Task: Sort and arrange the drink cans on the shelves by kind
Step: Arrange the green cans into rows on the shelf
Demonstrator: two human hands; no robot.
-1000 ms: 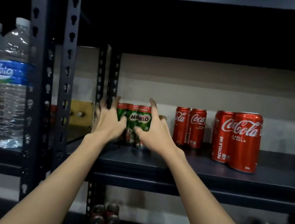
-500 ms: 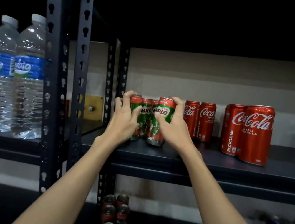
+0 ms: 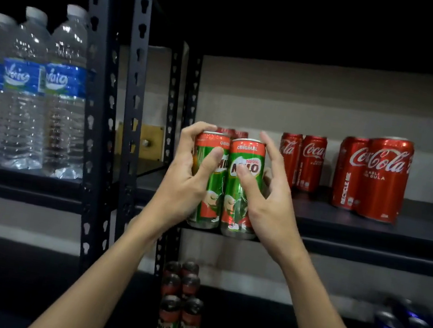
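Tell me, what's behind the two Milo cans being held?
Behind the two Milo cans, gripped by the left hand and right hand, two more can tops peek out. Their bodies are hidden.

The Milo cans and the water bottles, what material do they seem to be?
Milo cans: probably thin metal, glossy printed skin with sharp highlights. Water bottles: seemingly clear plastic, ribbed and see-through, with white caps and blue labels.
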